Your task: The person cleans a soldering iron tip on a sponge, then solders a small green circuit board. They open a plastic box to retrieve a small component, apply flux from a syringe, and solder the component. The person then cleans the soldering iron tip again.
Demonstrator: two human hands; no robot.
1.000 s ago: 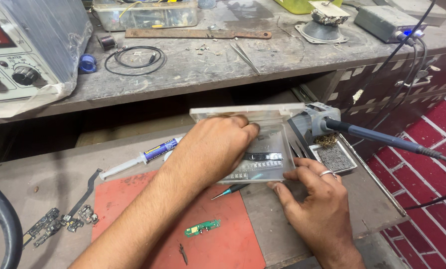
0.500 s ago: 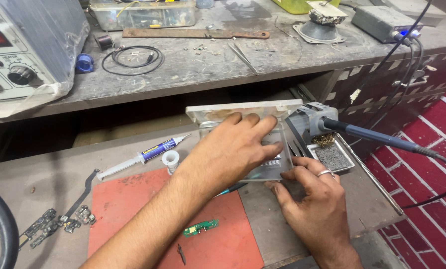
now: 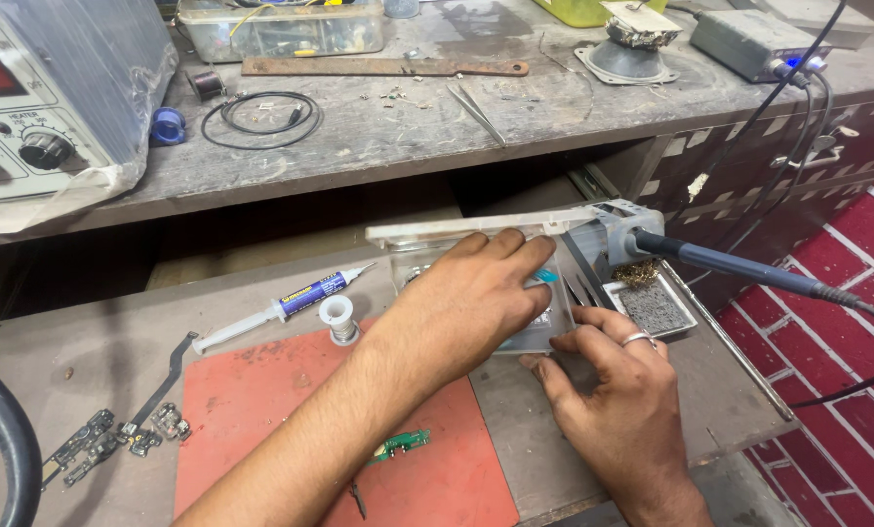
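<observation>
At the middle of the frame the left hand [image 3: 471,303] lies flat, fingers spread, pressing on a clear plastic box [image 3: 554,327] resting on the desk [image 3: 86,361]. The right hand [image 3: 608,390], lower right, pinches the box's near edge. A solder spool [image 3: 337,317] and syringe [image 3: 281,307] lie just left, beside the red mat [image 3: 261,410].

A single head-worn camera is looking steeply down and forward from just above the person's arms, sitting close to the work. The left hand [image 3: 471,303] and right hand [image 3: 608,390] are filling the centre and lower right of the frame. The red mat [image 3: 261,429] is lying at lower left, the upper bench [image 3: 388,137] is running across the top, and the brick floor [image 3: 847,390] is showing at far right.
</observation>
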